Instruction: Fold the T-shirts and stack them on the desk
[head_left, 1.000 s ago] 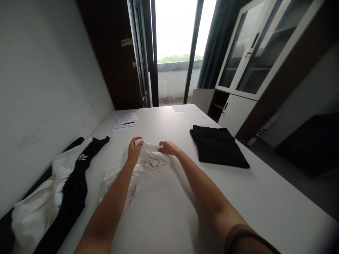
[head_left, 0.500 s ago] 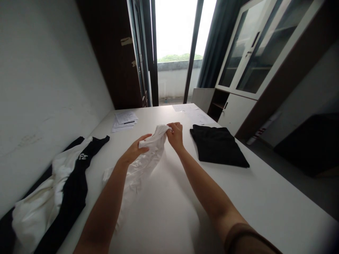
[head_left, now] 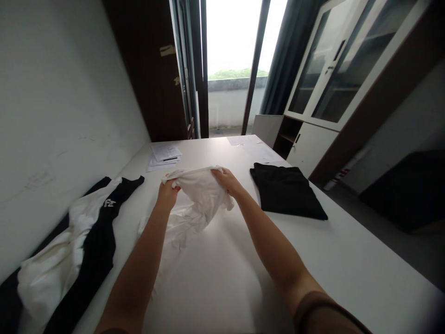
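Note:
A thin white garment (head_left: 200, 192) hangs crumpled between my hands; its exact kind cannot be made out. Its upper edge is stretched across, and the lower part trails onto the white table (head_left: 215, 278), partly behind my left forearm. My left hand (head_left: 168, 192) is closed on the left end of that edge, its fingers mostly covered by cloth. At the other end, my right hand (head_left: 226, 181) pinches the fabric between thumb and fingers. To the right of my right hand lies a folded black garment (head_left: 287, 191), flat on the table.
Black and white clothes (head_left: 78, 236) lie heaped along the wall on the left. Papers with a pen (head_left: 164, 157) rest at the far left, and more sheets (head_left: 259, 149) at the far right. Beyond the table stand a cabinet (head_left: 313, 139) and a glass door (head_left: 231, 41).
My left hand has gone from open beside the cloth to gripping its edge, slightly left and nearer. The hands are wider apart, and the garment's upper edge is spread between them.

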A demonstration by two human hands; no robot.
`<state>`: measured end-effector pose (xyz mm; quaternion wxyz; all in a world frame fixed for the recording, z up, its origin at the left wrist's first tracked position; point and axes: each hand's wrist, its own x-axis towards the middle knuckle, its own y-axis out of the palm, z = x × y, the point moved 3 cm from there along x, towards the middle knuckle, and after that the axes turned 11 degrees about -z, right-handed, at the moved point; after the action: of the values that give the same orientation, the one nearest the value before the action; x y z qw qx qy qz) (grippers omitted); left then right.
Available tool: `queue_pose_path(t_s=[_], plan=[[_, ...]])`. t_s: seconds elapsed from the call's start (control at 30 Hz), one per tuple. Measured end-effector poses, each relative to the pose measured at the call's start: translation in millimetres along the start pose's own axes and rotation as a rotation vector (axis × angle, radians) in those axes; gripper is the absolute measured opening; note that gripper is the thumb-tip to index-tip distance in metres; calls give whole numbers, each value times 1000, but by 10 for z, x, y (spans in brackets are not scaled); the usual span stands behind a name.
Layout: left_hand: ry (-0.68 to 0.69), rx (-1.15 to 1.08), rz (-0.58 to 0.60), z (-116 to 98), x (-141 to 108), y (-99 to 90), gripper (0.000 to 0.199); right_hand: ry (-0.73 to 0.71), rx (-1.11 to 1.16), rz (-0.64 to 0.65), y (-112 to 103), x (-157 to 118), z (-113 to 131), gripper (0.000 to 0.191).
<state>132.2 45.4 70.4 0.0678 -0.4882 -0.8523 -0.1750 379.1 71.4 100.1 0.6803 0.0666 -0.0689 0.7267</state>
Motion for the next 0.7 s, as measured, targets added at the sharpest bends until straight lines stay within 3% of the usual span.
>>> queue_pose_path(t_s=[0.07,0.2,0.27,0.33,0.4,0.57,0.63,0.7], plan=[[-18,-15,-40,-40,4,-4,22,-99,-171,-34,-44,16,9,36],[-231,-183,-261,-73,47,-61,27,-302,-536,-236,-221,77,54,43],[-258,-235,-334,-94,100,-112,29,-331,-608,-299,-311,114,63,47],[-253,-294,-326,-88,170,-156,34,-313,-585,-305,-381,145,44,46],[-277,-378,-271,-20,232,-184,35,-205,-468,-214,-419,157,-26,44],[-267,-434,-130,321,317,-236,22,303,-215,259,-382,32,-345,39],[-225,-389,-111,449,346,-275,22,362,-147,345,-353,0,-429,38],[-175,-348,-109,538,377,-328,25,339,-7,343,-316,26,-487,38]])
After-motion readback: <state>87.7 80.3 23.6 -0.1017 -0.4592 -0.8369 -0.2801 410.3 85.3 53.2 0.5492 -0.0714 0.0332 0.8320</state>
